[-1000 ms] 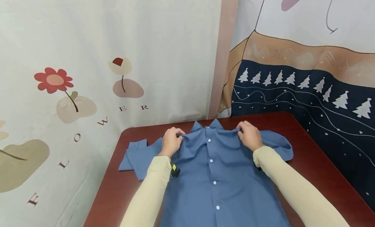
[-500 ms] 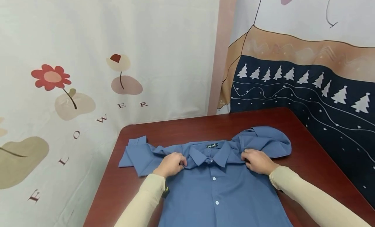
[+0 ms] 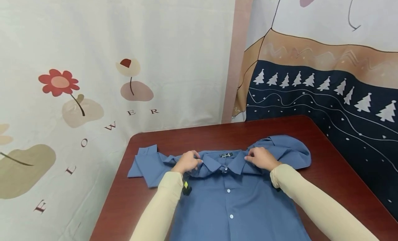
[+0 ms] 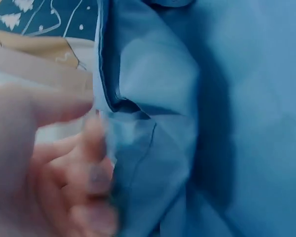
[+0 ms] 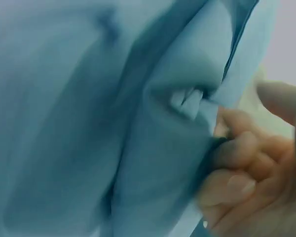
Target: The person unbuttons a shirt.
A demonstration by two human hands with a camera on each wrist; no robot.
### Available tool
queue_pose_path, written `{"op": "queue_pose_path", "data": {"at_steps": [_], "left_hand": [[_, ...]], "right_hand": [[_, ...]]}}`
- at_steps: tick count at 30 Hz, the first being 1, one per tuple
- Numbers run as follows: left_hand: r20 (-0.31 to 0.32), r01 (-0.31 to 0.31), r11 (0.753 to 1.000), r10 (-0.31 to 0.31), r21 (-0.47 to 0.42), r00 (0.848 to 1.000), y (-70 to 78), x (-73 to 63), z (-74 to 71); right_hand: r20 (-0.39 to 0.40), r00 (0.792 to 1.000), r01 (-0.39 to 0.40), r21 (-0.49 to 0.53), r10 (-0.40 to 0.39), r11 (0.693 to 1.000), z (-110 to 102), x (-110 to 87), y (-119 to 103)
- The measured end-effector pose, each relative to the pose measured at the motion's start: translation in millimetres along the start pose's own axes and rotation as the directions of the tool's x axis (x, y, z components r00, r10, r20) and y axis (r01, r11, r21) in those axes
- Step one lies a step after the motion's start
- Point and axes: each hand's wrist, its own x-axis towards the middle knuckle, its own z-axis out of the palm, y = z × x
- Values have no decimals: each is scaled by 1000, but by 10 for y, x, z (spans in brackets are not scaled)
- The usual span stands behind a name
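Observation:
A blue button-up shirt (image 3: 205, 206) lies front up, its pointed collar (image 3: 237, 163) toward the far side and a dark label (image 3: 226, 155) inside the neck. My left hand (image 3: 187, 161) is at the shoulder left of the collar, thumb and fingers slightly parted. In the left wrist view its blurred fingertips (image 4: 96, 180) are right at the folded shoulder edge. My right hand (image 3: 262, 158) is over the other shoulder, just right of the collar. The right wrist view shows its thumb (image 5: 281, 101) lifted away from loosely bent fingers beside the cloth.
The reddish-brown table (image 3: 192, 139) ends close beyond the collar at a pale printed curtain (image 3: 180, 61). One sleeve (image 3: 152, 166) is folded flat at left; the other sleeve (image 3: 292, 151) bunches at right. A navy tree-print cloth (image 3: 311, 96) hangs at the right.
The shirt's upper part, held up by both hands earlier, came down onto the table, and the neck label came into view. Both hands then let go and shifted away from me, toward the collar.

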Motion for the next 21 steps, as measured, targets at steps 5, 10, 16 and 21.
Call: {"op": "queue_pose_path", "data": {"at_steps": [5, 10, 16, 21], "left_hand": [[222, 93, 968, -40, -233, 974, -45, 93, 56], [254, 156, 905, -56, -395, 966, -55, 128, 86], [243, 183, 875, -77, -449, 967, -30, 180, 127], [202, 185, 845, -93, -501, 975, 38, 204, 148]], "right_hand": [[147, 980, -148, 95, 133, 984, 107, 61, -17], [195, 956, -268, 289, 217, 919, 160, 119, -17], [219, 944, -323, 471, 246, 821, 155, 195, -12], [196, 947, -322, 525, 256, 788, 131, 257, 6]]}}
